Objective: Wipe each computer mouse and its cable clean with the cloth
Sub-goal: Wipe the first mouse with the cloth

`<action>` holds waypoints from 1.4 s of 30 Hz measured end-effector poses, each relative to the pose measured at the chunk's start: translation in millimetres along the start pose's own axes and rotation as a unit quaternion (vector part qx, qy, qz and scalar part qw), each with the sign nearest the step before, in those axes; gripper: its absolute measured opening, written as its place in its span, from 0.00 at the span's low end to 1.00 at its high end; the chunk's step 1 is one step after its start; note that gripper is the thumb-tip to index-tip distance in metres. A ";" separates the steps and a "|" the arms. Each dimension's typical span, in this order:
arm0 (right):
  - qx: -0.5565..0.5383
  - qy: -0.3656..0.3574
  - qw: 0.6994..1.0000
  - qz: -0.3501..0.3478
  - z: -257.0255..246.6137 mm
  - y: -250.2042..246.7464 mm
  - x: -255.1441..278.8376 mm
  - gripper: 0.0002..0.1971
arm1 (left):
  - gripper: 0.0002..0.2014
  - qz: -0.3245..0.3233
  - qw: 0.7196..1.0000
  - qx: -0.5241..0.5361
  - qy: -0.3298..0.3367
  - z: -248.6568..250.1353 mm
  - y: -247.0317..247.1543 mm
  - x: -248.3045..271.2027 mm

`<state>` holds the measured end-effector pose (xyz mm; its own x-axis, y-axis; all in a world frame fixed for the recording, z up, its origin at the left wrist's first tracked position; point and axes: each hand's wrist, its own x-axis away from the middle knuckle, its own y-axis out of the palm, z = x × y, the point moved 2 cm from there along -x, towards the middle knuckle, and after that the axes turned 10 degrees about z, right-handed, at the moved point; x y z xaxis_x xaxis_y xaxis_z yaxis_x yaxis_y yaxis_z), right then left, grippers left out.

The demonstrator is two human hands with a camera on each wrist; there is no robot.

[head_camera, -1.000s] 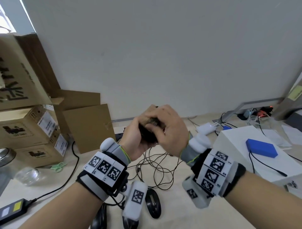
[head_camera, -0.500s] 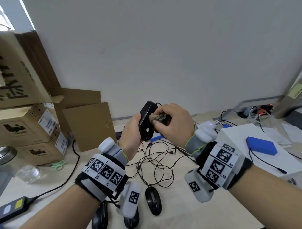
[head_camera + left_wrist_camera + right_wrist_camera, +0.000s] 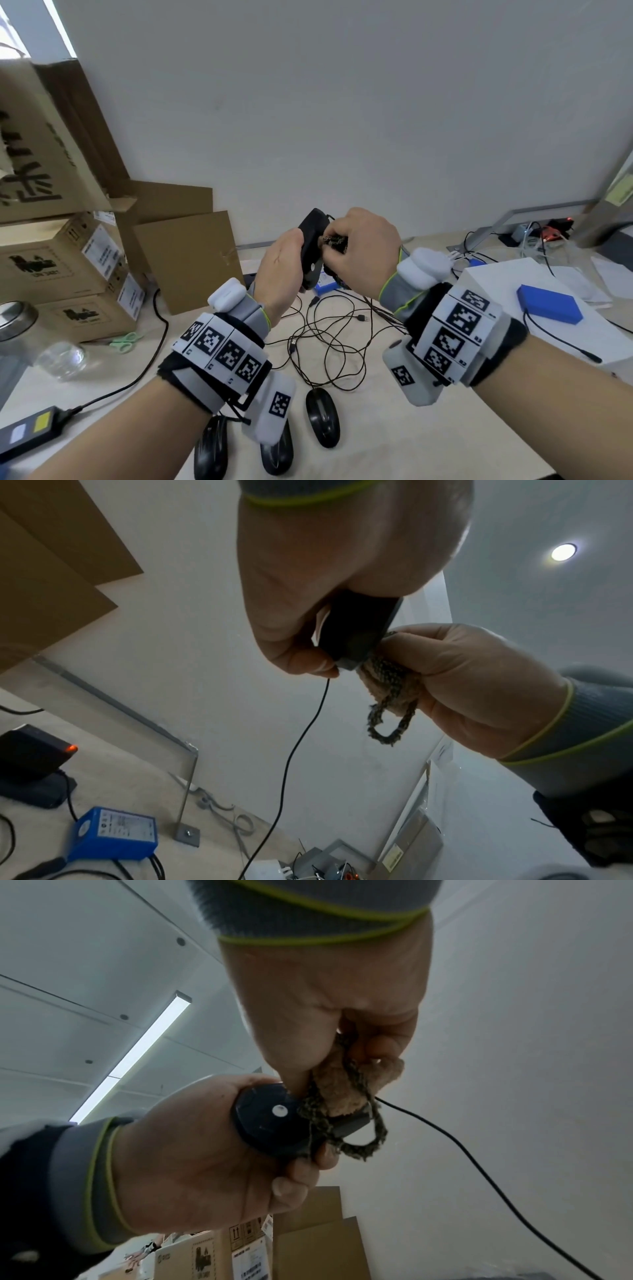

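Note:
My left hand (image 3: 281, 270) grips a black computer mouse (image 3: 311, 250) upright above the desk, its underside turned to the right. My right hand (image 3: 363, 253) clutches a bunched tan and dark cloth (image 3: 334, 242) and presses it against that underside. The left wrist view shows the mouse (image 3: 359, 626) end-on with the cloth (image 3: 387, 691) beside it and its thin black cable (image 3: 298, 750) hanging down. From the right wrist, the mouse (image 3: 270, 1121) shows a white dot on its base, with the cloth (image 3: 342, 1093) against it. Three other black mice (image 3: 322, 416) lie on the desk below my wrists.
Tangled black cables (image 3: 329, 339) lie on the desk under my hands. Cardboard boxes (image 3: 61, 270) are stacked at the left, with green scissors (image 3: 125, 341) and a glass jar (image 3: 20, 329) nearby. A white box (image 3: 548, 301) carrying a blue device (image 3: 548, 308) stands at the right.
The mouse, covered by both hands a second ago, now stands upright and exposed in my left hand. My right hand has shifted the cloth to its right side.

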<state>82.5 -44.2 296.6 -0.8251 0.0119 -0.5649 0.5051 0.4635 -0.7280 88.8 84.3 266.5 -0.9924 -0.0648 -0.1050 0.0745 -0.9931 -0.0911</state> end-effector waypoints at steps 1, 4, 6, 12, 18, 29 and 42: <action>-0.002 -0.004 1.000 0.000 -2.7 0.8 1.9 0.08 | 0.23 0.005 1.000 0.008 -0.008 -0.7 -1.1 -0.7; -0.037 -0.024 0.999 -0.009 -5.0 4.8 9.9 0.06 | 0.20 0.009 0.998 0.035 -0.042 -5.6 -3.3 -1.2; -0.056 -0.016 0.998 0.000 1.0 6.6 9.3 0.05 | 0.19 0.002 0.998 0.042 -0.053 -8.2 -4.3 -1.4; -0.158 0.111 0.977 0.094 31.6 -0.5 -10.2 0.02 | 0.28 -0.026 0.989 0.088 -0.114 -8.8 -4.0 -4.1; -0.311 0.133 0.927 0.165 23.4 1.6 -11.9 0.07 | 0.20 -0.053 0.949 0.217 -0.222 -18.0 -0.1 2.2; -0.240 -0.029 0.967 0.077 13.8 17.8 17.6 0.09 | 0.13 0.010 0.956 0.207 -0.205 -21.6 4.6 -3.3; -0.220 -0.137 0.964 0.058 6.7 36.1 40.5 0.10 | 0.39 -0.121 0.923 0.247 -0.268 -20.7 10.7 11.0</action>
<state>69.0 -32.9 244.8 -0.6418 -0.1207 -0.7573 0.3833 0.8048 -0.4531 80.7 75.1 243.9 -0.8897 0.2577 0.3768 -0.0786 -0.8995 0.4297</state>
